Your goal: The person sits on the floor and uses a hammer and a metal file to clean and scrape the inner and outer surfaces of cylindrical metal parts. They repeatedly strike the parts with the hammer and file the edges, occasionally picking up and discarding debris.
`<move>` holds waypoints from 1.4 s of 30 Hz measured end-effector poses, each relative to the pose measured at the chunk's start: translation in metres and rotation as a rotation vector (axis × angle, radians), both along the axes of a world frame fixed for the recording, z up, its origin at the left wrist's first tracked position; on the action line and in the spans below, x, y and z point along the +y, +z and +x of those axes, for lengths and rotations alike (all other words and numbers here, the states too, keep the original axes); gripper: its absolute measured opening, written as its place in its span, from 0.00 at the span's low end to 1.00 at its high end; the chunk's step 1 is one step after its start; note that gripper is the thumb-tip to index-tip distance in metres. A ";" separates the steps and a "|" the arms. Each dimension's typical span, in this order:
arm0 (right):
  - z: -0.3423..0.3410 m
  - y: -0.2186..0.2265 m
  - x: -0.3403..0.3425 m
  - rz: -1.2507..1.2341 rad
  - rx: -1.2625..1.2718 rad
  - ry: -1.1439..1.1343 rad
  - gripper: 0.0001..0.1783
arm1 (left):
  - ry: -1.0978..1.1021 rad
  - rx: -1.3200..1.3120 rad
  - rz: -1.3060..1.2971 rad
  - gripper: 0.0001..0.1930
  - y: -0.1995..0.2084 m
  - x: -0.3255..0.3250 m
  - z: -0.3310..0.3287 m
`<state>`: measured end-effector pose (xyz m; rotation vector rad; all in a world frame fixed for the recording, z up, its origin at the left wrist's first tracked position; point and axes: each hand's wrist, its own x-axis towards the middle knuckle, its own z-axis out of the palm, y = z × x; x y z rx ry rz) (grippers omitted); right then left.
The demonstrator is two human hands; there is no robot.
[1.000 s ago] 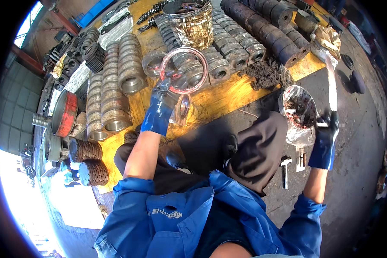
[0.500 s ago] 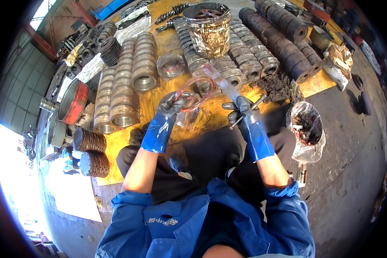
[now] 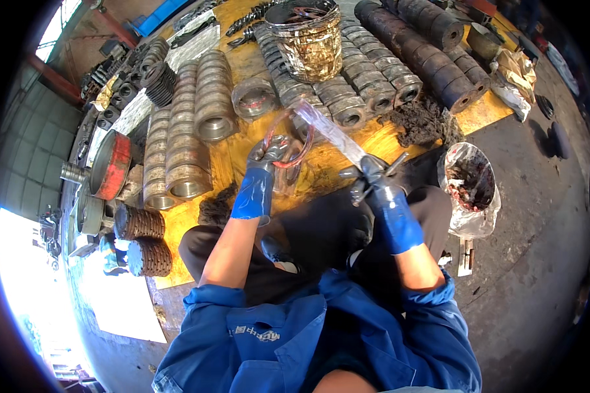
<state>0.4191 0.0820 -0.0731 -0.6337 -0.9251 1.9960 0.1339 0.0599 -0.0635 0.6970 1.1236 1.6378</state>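
My left hand (image 3: 267, 154), in a blue and dark grey coated glove, is closed on a thin reddish see-through ring (image 3: 306, 149), which stands up and out to the right of the fist. In the same kind of glove, my right hand (image 3: 375, 181) grips the near end of a clear plastic sleeve (image 3: 330, 133). The sleeve slants up to the left, its far end overlapping the ring's upper part. A short metal rod (image 3: 398, 163) sticks out of the right hand beside the thumb. Beyond my hands, a single metal ring (image 3: 254, 98) lies on the yellow surface.
Rows of thick metal rings (image 3: 189, 154) line the yellow sheet (image 3: 242, 134). A grimy bucket (image 3: 306, 52) stands among them, holding more reddish rings. Dark matted rags (image 3: 421, 124) lie to the right, near a plastic-lined container (image 3: 447, 173) of waste. Stacked discs (image 3: 149, 257) stand at left.
The plastic sleeve has swung lower and its far end now crosses the ring. My right hand has come slightly nearer my body. The ring has tilted within my left hand.
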 end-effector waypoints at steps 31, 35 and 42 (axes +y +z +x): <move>-0.034 -0.024 0.011 -0.016 -0.131 0.002 0.21 | -0.309 1.357 0.217 0.34 0.032 0.079 -0.076; -0.027 -0.019 0.009 -0.015 -0.142 -0.012 0.21 | -0.455 1.850 -0.181 0.31 0.085 0.091 -0.003; -0.030 -0.007 -0.008 0.094 -0.223 0.007 0.18 | -0.697 1.904 -0.436 0.21 0.081 0.091 -0.005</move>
